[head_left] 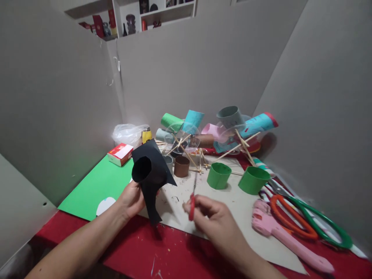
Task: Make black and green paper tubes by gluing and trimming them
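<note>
My left hand [132, 198] is closed round a short black paper tube [154, 170], with a loose black flap behind it and a strip hanging below. The tube's round mouth faces me, tilted upward. In my right hand [213, 215] is a small pair of red-handled scissors [192, 205], blades pointing up and away. The scissors are apart from the black paper. Beyond my hands stand a brown paper ring [181, 167] and two green paper rings, one [219, 176] nearer the middle and the other [254, 181] to its right.
Stick frames [183, 145] with clear discs and coloured paper tubes fill the back. Large orange-and-green scissors [293, 217] and a pink tool [293, 242] lie right. A green sheet [87, 193], red-white box [120, 154] and plastic bag [128, 133] are left. Grey walls surround the red table.
</note>
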`<move>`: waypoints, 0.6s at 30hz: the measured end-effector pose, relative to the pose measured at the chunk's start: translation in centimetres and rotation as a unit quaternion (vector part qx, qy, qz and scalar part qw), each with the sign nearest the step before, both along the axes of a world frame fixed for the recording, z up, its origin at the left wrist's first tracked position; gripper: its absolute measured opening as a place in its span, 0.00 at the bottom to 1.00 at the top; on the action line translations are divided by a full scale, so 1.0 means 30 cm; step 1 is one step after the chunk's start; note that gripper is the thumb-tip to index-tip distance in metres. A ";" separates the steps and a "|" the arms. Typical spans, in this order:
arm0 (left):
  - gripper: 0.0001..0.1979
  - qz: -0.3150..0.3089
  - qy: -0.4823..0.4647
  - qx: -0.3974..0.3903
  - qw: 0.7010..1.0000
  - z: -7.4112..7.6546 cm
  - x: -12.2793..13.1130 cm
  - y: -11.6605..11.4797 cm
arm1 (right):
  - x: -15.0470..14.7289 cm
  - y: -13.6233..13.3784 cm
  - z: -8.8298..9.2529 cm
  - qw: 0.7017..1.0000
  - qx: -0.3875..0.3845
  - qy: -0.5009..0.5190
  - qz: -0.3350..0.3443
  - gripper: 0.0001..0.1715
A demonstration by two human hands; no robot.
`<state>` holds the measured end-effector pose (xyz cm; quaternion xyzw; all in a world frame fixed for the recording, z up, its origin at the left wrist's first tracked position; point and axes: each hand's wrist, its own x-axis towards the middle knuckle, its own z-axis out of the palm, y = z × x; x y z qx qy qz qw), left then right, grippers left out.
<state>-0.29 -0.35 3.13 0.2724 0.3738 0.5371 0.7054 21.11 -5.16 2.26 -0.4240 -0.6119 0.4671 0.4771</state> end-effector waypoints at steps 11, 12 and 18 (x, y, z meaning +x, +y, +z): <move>0.12 0.021 -0.016 -0.042 0.999 0.017 0.023 -0.036 | -0.071 -0.009 -0.060 0.984 -0.104 -0.030 0.141 0.27; 0.11 0.033 -0.024 -0.054 0.998 0.021 0.029 -0.041 | -0.072 -0.010 -0.058 0.983 -0.108 -0.024 0.145 0.27; 0.12 0.055 -0.031 -0.101 0.993 0.038 0.057 -0.060 | -0.080 -0.005 -0.076 0.983 -0.098 -0.011 0.154 0.28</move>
